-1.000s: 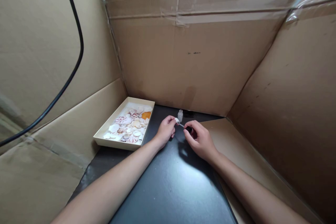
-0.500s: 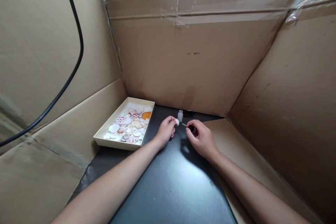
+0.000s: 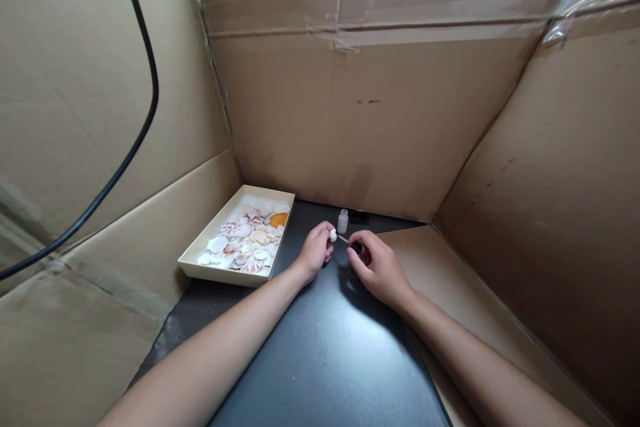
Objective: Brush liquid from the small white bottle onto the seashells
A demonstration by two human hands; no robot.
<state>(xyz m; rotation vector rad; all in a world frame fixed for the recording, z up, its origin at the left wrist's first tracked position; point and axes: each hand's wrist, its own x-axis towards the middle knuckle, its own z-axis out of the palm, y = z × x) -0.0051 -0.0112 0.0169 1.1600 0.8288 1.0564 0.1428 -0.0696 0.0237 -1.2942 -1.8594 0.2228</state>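
My left hand point(image 3: 315, 250) is closed, pinching a small white shell point(image 3: 333, 235) between thumb and fingertips. In my closed right hand point(image 3: 377, 263) is a brush with a dark cap point(image 3: 357, 248) for a handle. Its thin stem point(image 3: 343, 239) points left and its tip is at or very close to the shell; whether they touch I cannot tell. Just behind both hands a small clear glass bottle point(image 3: 343, 222) stands upright without a cap, with something whitish inside.
To the left, a cream tray point(image 3: 220, 276) holds many white and red-striped shells point(image 3: 253, 267) and an orange one point(image 3: 279, 219). Cardboard walls point(image 3: 320, 127) enclose the dark table point(image 3: 320, 360). A black cable point(image 3: 155, 80) hangs at left; a cardboard sheet point(image 3: 430, 247) lies at right.
My right hand has moved slightly left with the brush, bringing its tip nearer the shell. The shell has turned a little and shifted left in my left hand's pinch.
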